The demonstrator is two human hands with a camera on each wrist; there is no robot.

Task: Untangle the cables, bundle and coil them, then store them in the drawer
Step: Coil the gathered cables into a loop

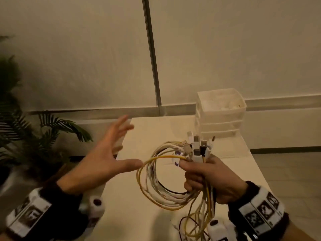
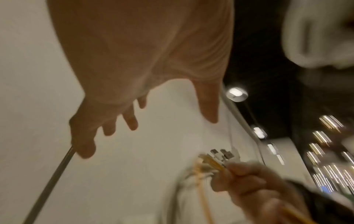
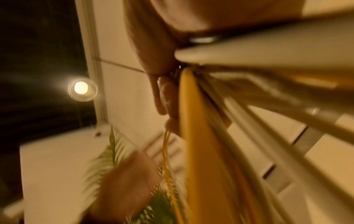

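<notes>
While my right hand (image 1: pixel 206 180) holds the cables (image 1: pixel 166 178) in a closed grip, their plugs (image 1: pixel 199 145) stand up above my fist and the loose ends hang below it over the surface (image 1: pixel 149 133). The coil opens toward my left, and my left hand (image 1: pixel 102 159) is spread and holds nothing, its thumb just beside the yellow loop. I think this nearer hand should now go around the coil. The drawers (image 1: pixel 222 112) stand farther, behind the plugs.
</notes>
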